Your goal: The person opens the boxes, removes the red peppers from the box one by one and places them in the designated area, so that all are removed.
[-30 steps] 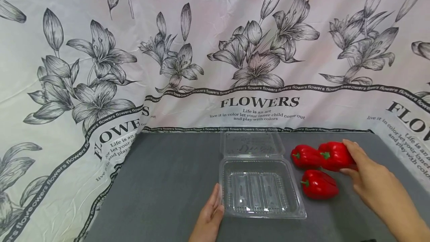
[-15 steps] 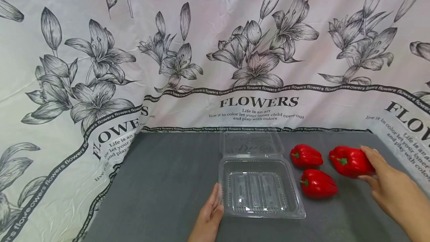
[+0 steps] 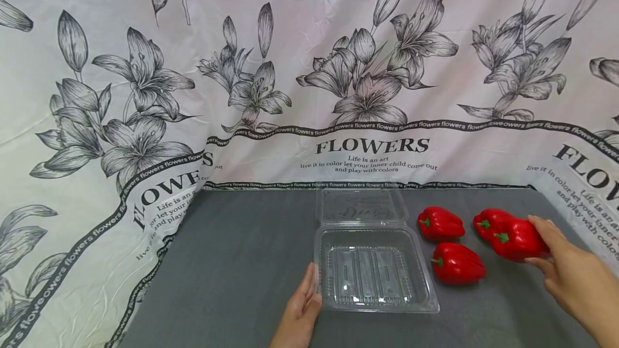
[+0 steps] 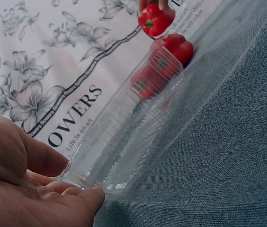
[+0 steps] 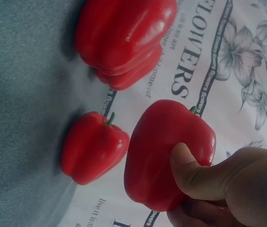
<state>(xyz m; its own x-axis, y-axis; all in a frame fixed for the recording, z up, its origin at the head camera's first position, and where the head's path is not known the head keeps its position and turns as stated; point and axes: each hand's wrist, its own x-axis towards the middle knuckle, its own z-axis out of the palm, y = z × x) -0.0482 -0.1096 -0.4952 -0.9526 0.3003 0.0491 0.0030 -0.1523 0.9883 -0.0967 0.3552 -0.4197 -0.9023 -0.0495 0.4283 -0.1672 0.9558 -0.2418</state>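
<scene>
My right hand [image 3: 570,267] grips a red bell pepper [image 3: 519,239] with a green stem, thumb on its near side in the right wrist view. That pepper appears raised off the table in both wrist views. Just behind it sits another red bell pepper [image 3: 489,223], partly covered by it in the head view. Two more lie beside the container: one farther back [image 3: 441,223], one nearer [image 3: 458,263]. A clear plastic clamshell container [image 3: 369,307] stands with its lid [image 3: 360,205] folded back. My left hand [image 3: 298,310] pinches its left edge near the front corner, thumb and fingers around the rim [image 4: 69,165].
The grey cloth-covered table [image 3: 232,262] extends left of the container. A white curtain [image 3: 271,154] printed with flowers and lettering hangs along the back and sides, just behind the lid.
My right hand has moved right and toward me with the bell pepper, away from the back pepper beside the container. Another pepper now shows behind it. My left hand has stayed on the container.
</scene>
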